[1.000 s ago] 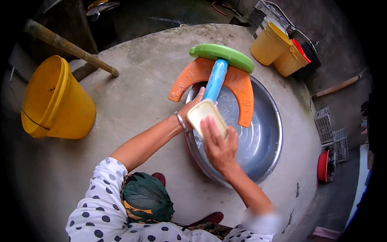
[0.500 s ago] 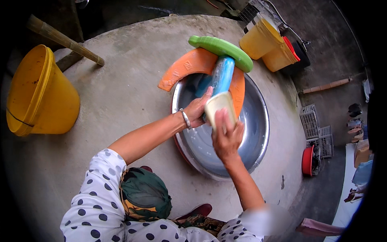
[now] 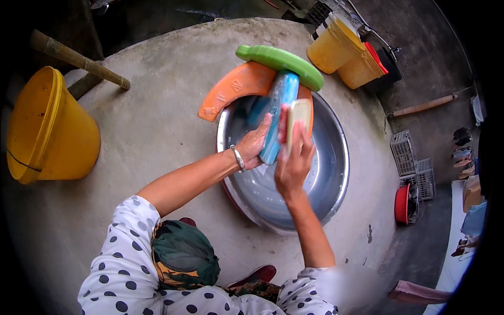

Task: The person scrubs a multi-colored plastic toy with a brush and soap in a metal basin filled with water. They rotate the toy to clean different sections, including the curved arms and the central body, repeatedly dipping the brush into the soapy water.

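Note:
A colourful plastic piece stands tilted in and over a steel basin (image 3: pixel 344 157). It has a ribbed green bar (image 3: pixel 278 59), a curved orange part (image 3: pixel 228 92) and a wet blue middle section (image 3: pixel 279 100). My left hand (image 3: pixel 255 143), with a silver bangle at its wrist, grips the blue section from the left near its lower end. My right hand (image 3: pixel 296 163) is closed on a scrub brush (image 3: pixel 300 113) with a cream back and red bristles. The bristles face the blue section's right side. Part of the orange behind the brush is hidden.
A large yellow bucket (image 3: pixel 68 136) stands at the left beside a bamboo pole (image 3: pixel 79 59). Yellowish buckets (image 3: pixel 336 50) stand at the far right. Grey crates (image 3: pixel 403 152) and a red tub (image 3: pixel 401 205) line the right side. Concrete floor (image 3: pixel 168 105) surrounds the basin.
The brush has turned from lying over the blue section's lower end to standing on edge at its right side, higher up. The lower blue end is now uncovered. My left hand keeps its hold.

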A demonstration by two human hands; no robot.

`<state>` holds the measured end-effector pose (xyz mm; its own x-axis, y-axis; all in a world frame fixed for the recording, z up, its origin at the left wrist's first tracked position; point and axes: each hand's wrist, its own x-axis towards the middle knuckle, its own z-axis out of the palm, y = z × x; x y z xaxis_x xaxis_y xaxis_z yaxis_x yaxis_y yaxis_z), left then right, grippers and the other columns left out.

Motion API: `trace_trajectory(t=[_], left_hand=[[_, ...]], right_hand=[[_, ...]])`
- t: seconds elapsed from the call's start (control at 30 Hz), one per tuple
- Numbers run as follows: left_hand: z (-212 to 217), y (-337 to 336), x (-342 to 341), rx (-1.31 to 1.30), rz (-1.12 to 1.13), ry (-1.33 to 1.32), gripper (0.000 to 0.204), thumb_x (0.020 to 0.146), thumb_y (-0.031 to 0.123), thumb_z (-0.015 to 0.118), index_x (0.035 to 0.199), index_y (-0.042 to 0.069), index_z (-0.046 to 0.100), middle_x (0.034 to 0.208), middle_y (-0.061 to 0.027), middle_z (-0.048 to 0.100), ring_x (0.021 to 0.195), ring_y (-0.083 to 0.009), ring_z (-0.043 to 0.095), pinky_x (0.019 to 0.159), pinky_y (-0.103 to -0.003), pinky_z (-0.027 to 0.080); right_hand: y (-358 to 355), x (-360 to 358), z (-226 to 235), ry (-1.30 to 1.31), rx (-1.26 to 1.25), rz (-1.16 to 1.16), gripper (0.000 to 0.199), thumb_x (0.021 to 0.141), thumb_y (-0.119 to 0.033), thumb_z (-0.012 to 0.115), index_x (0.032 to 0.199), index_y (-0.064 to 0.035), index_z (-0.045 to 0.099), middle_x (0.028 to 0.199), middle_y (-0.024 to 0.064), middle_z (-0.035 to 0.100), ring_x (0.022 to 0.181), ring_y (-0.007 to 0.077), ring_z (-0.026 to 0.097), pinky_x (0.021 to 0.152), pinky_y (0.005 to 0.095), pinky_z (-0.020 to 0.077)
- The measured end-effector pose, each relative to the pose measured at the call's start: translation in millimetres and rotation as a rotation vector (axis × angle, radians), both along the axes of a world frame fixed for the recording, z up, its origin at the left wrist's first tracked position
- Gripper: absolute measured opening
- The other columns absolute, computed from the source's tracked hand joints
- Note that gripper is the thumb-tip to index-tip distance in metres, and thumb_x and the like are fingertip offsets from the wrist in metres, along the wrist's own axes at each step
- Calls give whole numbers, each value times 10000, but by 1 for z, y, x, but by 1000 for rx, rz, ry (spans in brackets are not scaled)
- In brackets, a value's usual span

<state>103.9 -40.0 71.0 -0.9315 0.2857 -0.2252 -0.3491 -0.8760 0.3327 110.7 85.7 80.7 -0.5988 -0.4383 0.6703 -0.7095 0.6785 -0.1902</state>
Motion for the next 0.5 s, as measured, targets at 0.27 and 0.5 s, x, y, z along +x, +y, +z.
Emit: trace_trajectory(t=[0.27, 0.5], left_hand=[[-24, -7, -3, -141, -75, 84, 596, 876, 671, 408, 1026, 125, 595, 832, -1, 577, 742, -96, 562, 697, -259, 511], [-54, -12, -11, -81, -260, 158, 631, 900, 629, 404, 1205, 97, 551, 1155, -71, 604, 1046, -151, 583, 900, -317, 487]], right_hand=[[-5, 23, -12, 14, -18, -50, 550, 753, -2, 604, 1295, -14, 515, 1320, 141, 475, 948, 345, 507, 794, 416, 417], [6, 60, -21, 124, 232, -70, 602, 692, 13, 625, 1285, -36, 536, 1339, 109, 474, 919, 329, 500, 828, 406, 424]])
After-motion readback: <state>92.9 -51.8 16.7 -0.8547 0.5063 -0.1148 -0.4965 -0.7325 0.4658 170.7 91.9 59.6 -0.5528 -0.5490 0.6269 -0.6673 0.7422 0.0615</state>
